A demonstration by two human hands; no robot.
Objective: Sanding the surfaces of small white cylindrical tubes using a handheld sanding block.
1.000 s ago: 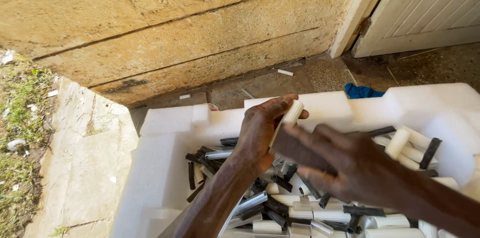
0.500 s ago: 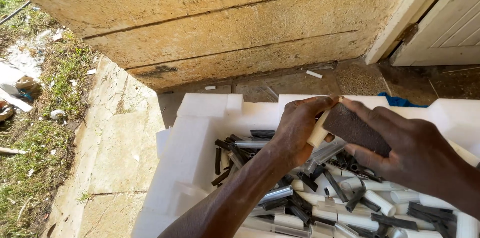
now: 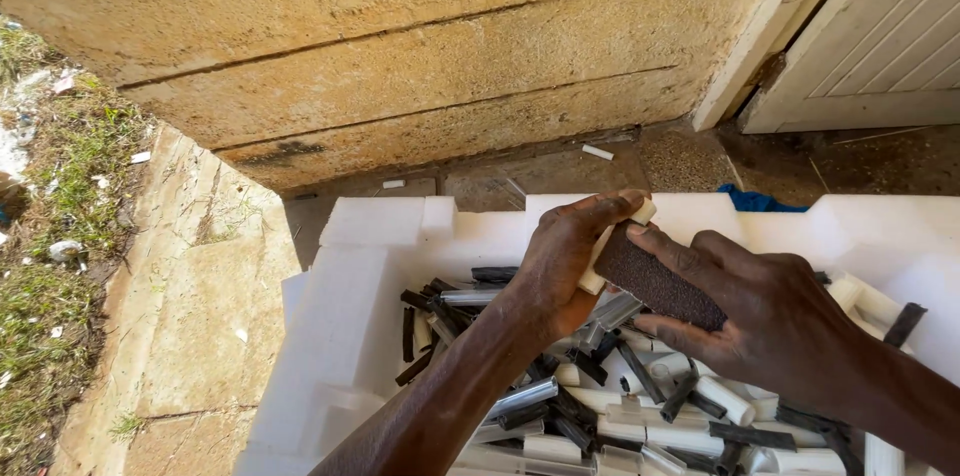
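Head view, single camera: worn at head height, facing forward and steeply down. Close range on the white foam tray [image 3: 370, 266] filling the lower frame; block wall [image 3: 400, 46] and white door [image 3: 880, 46] across the top. No second view.

the left hand [image 3: 560, 266] pinches a short white tube [image 3: 612, 248], its top end showing above the thumb. the right hand [image 3: 770, 321] presses a dark brown sanding block [image 3: 660, 281] against the tube's side. both hands hang over a white foam tray [image 3: 370, 266] heaped with white, black and silvery tube pieces [image 3: 600, 406]. behind the tray stand a rough stone wall [image 3: 400, 46] and a white door [image 3: 880, 46]; grass [image 3: 50, 236] lies to the left.
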